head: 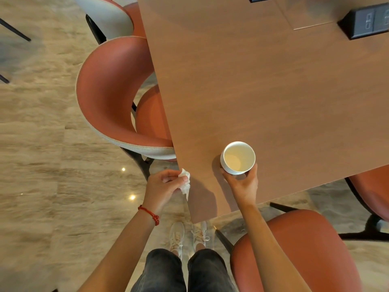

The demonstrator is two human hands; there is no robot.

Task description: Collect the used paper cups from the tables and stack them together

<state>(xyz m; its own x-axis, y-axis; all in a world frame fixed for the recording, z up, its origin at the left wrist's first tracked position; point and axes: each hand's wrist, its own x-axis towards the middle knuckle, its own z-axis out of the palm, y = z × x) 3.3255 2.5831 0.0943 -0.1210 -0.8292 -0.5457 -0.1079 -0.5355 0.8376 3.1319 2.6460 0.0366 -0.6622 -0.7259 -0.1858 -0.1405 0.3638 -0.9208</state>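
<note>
Right hand (242, 184): fingers (252, 168) and thumb curled round the lower wall of a white paper cup (237, 158), round-rimmed, upright, open mouth showing a pale, seemingly empty interior. Cup sits near the near corner of the surface, a little in from its right-hand edge; whether its base touches the surface or is just lifted cannot be told.

Left hand (166, 185): fingers clenched on a crumpled white paper tissue (185, 182), held at the surface's left edge close to the near corner. Red beaded cord bracelet (149, 213) on that wrist.

Progress: one cup in grasp, none stacked in view; collection judged early, with stacking and any further tables left to do.

Surface: brown wood-grain table top (252, 81), with two black recessed socket boxes (368, 21) toward its far edge.

Room: terracotta curved-back chairs (109, 85) tucked along the left edge and beside the near corner; beige marbled floor (42, 144) with lamp reflections; white trainers and dark jeans below.
</note>
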